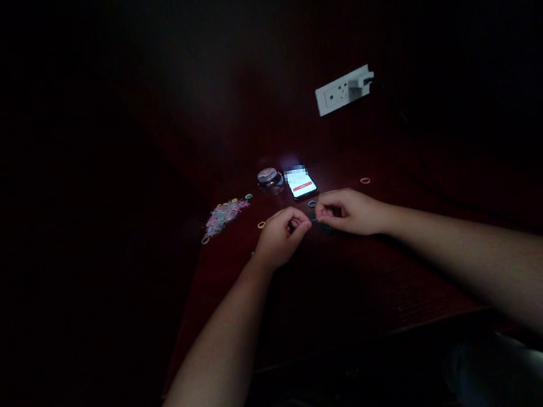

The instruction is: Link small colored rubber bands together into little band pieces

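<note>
My left hand (283, 235) and my right hand (351, 211) meet over the dark red table, fingertips pinched and slightly apart. A thin pale strand (313, 220) stretches between them, gripped at both ends; it is too small to tell its kind. Beneath the right fingers lies a small dark bunch (326, 228), partly hidden. A pale blue-white ring band (312, 204) rests just beyond the fingertips. Beside the left hand is a yellow ring band (261, 225). Farther left sits a heap of small pastel bands (223, 217), mostly pink, purple and green.
A lit phone (302, 183) lies behind the hands, with a round lidded clear jar (269, 180) to its left. An orange-pink ring band (365, 181) is at the right. On the wall, a white socket plate (332, 97) holds a plug (360, 82). The surroundings are very dark.
</note>
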`<state>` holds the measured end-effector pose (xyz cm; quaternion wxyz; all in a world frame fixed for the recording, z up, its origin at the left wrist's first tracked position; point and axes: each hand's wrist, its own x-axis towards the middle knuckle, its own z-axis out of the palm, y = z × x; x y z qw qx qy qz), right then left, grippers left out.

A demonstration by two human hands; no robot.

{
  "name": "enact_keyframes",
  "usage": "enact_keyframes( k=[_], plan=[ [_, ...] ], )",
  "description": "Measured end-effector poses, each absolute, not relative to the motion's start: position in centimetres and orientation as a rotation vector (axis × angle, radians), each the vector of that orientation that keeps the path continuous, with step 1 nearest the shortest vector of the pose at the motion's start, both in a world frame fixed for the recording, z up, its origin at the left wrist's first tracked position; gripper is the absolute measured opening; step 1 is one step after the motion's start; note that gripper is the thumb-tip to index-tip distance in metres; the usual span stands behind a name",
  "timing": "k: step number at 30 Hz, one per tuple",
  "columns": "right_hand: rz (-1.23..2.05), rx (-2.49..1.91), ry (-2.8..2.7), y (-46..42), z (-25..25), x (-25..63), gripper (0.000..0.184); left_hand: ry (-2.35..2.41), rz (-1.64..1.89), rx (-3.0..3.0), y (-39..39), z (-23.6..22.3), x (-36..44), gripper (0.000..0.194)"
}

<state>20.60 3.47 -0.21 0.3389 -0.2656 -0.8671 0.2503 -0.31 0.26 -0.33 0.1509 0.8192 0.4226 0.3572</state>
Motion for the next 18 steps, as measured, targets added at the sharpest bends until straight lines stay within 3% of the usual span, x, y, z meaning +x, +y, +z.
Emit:
enact_keyframes(
  k=[18],
  plan=[
    [0.741,-0.736,-2.209,3.41,-1.05,20.15,0.006,1.221,1.025,2.365,0.13,-0.36,0.07,0.008]
  ],
)
